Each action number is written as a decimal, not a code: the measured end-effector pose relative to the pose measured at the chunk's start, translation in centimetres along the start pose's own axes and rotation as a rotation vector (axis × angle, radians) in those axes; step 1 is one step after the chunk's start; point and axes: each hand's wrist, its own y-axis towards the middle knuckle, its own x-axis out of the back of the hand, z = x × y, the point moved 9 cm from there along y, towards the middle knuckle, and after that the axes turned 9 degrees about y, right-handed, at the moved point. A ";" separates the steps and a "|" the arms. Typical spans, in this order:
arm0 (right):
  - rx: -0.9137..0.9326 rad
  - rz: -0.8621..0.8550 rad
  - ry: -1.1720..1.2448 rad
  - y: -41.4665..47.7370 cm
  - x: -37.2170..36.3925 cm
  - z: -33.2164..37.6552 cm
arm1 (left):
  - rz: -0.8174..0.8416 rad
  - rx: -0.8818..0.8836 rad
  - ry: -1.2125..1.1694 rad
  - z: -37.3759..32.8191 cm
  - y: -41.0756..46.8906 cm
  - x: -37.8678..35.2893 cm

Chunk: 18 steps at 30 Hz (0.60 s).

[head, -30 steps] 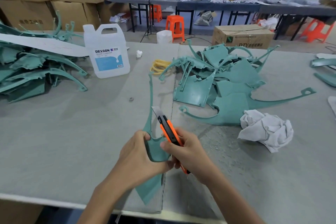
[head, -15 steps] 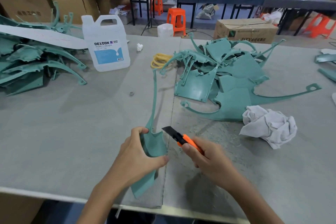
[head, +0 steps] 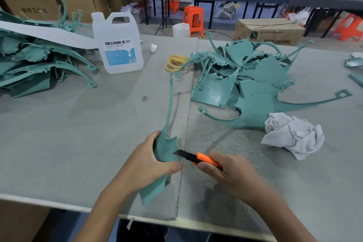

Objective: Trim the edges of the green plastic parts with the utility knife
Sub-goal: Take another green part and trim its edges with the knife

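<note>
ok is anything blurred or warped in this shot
Head view: the right hand is smeared with motion blur around the utility knife, while the left hand and the green part it holds look sharp; the wide lens bows the near edge of the table; light is soft, with only a faint shadow under the hands.

Green plastic part [head: 166,148] in left hand [head: 146,165], orange utility knife [head: 197,158] blade against it in right hand [head: 228,175].
</note>
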 end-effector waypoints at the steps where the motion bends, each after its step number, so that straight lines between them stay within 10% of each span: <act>1: 0.004 0.004 -0.035 0.1 0.1 0.1 | 0.005 -0.004 0.004 -0.2 0.0 0.0; 18: 0.126 0.018 -0.408 2.0 3.8 1.8 | 0.007 -0.060 0.122 -0.3 0.7 -0.5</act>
